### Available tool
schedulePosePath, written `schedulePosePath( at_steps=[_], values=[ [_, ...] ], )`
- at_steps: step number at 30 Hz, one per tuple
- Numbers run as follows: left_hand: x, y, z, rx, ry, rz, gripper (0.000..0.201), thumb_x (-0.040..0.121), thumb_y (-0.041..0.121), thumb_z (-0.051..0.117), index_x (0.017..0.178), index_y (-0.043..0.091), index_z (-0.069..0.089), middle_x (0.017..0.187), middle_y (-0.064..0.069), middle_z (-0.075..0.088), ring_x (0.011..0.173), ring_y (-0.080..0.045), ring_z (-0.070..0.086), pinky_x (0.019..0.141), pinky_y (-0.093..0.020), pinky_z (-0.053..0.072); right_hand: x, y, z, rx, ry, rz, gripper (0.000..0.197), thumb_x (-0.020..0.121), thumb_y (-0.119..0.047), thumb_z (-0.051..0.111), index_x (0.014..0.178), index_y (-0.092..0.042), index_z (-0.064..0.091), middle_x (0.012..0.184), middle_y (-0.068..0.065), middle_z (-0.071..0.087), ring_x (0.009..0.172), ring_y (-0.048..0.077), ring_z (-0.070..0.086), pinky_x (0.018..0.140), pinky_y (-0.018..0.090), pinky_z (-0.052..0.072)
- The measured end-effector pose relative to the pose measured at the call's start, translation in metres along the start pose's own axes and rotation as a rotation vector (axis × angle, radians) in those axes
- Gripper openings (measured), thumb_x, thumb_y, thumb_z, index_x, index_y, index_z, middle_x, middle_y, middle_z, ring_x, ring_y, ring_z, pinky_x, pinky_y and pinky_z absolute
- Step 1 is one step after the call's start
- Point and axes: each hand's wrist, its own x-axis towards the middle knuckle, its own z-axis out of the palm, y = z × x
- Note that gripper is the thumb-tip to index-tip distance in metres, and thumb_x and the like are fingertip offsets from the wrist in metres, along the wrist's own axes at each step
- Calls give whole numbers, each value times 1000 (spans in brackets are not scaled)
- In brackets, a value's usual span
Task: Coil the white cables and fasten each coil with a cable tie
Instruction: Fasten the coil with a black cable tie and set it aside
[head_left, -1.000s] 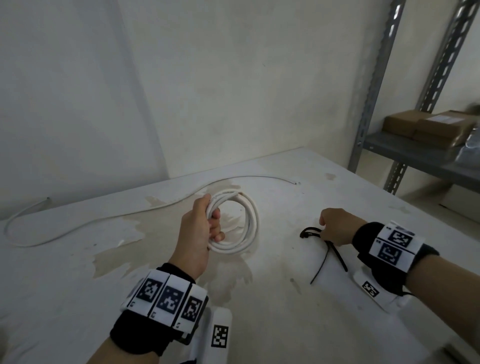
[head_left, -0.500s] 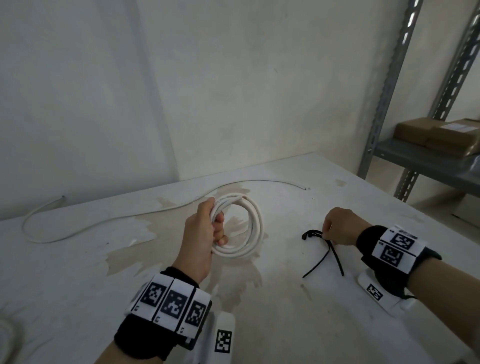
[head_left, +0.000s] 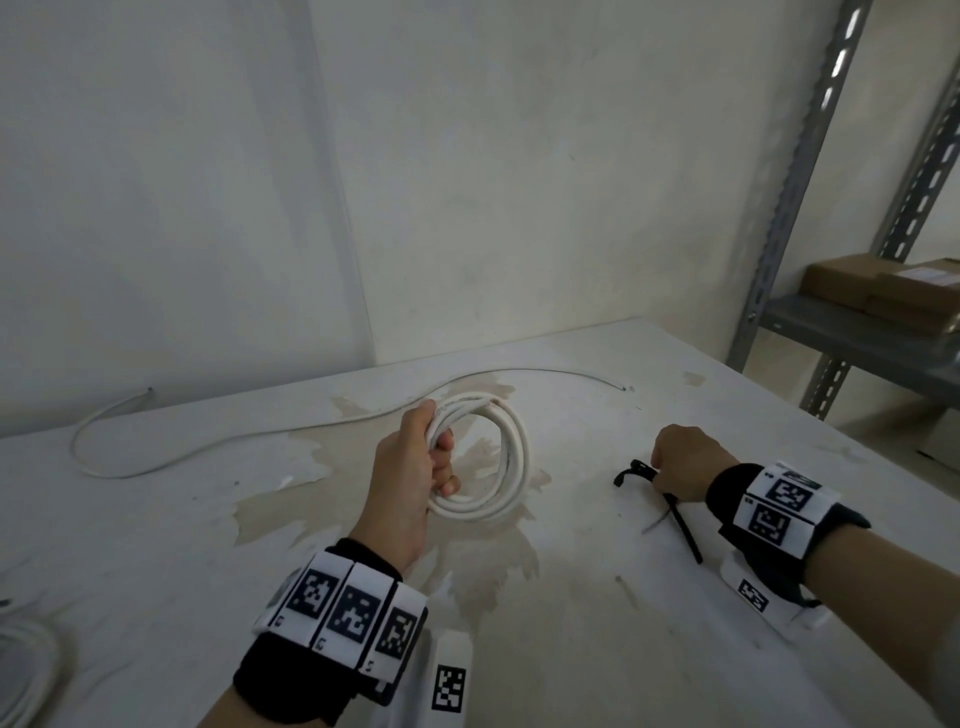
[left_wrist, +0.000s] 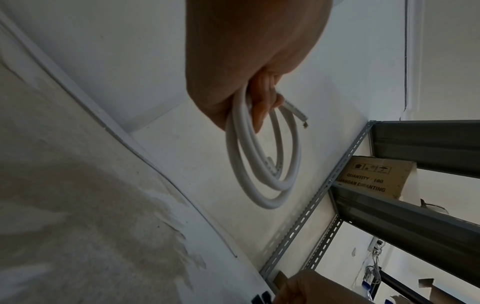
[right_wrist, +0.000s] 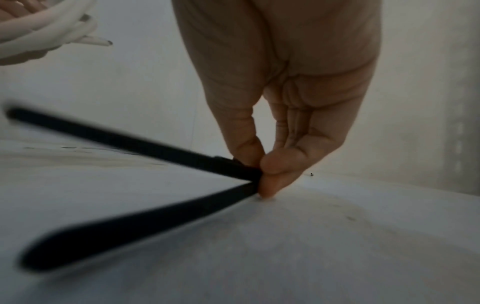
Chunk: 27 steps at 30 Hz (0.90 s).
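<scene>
My left hand (head_left: 415, 467) grips a coil of white cable (head_left: 511, 457) upright over the table's middle; the left wrist view shows the coil (left_wrist: 262, 164) hanging from the curled fingers with a cut end sticking out. To its right, my right hand (head_left: 675, 462) pinches a black cable tie (right_wrist: 145, 148) between thumb and fingertips, low at the table top. A second black tie (right_wrist: 124, 226) lies on the table under it. Both ties (head_left: 675, 519) cross below the hand in the head view. A loose white cable (head_left: 218, 447) snakes along the back of the table.
The white table (head_left: 571, 649) is stained at the centre. Another white cable coil (head_left: 26, 670) lies at the front left corner. A grey metal shelf rack (head_left: 857, 332) with cardboard boxes (head_left: 883, 286) stands right of the table. The wall runs close behind.
The right hand has lifted slightly with a tie pinched in it. The left hand holds the coil in much the same place. The head camera has tilted a little.
</scene>
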Motion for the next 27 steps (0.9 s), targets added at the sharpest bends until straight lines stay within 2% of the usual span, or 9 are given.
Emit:
schedulePosePath(
  at_steps=[2,4,7,8,11,15,18,22,27],
  values=[
    [0,1,-1,-1,-1,6,41,95,29,40,58,11,46,36,9,27,33,-5,25,45,-24,28,0,0,0,24,37,-4,10,84,-4,53,90,0,60,100,15,62,84,24,58,65,25,47],
    [-1,3,-1,0,-1,11,42,95,29,40,58,10,46,35,7,28,32,-4,25,44,-23,28,-2,-1,-1,66,79,6,15,84,-2,51,94,0,63,100,14,65,88,27,63,72,29,51],
    [0,5,-5,7,7,19,42,95,29,40,58,10,47,34,7,30,31,-4,26,43,-22,29,-13,-9,-11,222,188,-58,16,84,-3,53,72,-14,57,89,7,60,79,24,61,58,20,44],
    [0,5,-6,9,12,22,42,95,29,40,58,10,47,34,8,31,32,-4,27,42,-22,29,-18,-14,-15,297,231,-111,20,84,-3,54,69,-18,54,86,5,58,77,23,59,56,19,41],
    [0,8,-10,19,33,38,41,95,29,41,59,10,47,34,8,32,32,-5,27,42,-22,30,-39,-43,-25,538,316,-320,16,86,-7,57,76,-21,56,81,6,60,71,25,62,63,27,45],
    [-1,9,-18,90,101,82,42,95,29,41,57,10,47,36,8,32,32,-6,30,45,-25,31,-71,-91,-28,796,282,-543,19,90,-11,54,79,-26,56,73,-1,56,44,5,55,49,13,42],
    [-1,11,-25,115,164,108,43,94,29,42,56,10,46,36,7,32,31,-6,30,48,-27,30,-91,-119,-25,926,253,-629,23,88,-7,58,76,-27,61,69,-2,58,44,3,55,49,11,42],
    [0,14,-35,115,247,125,42,93,28,44,55,9,46,37,6,35,30,-6,32,49,-27,31,-104,-144,-15,1048,136,-616,23,83,0,59,85,-21,66,64,5,63,50,5,61,56,16,49],
    [-3,16,-43,110,325,149,41,93,27,45,56,10,49,39,5,38,34,-8,34,48,-27,32,-105,-168,-2,1122,132,-462,23,77,0,65,86,-16,52,62,13,62,40,9,59,43,19,48]
  ],
)
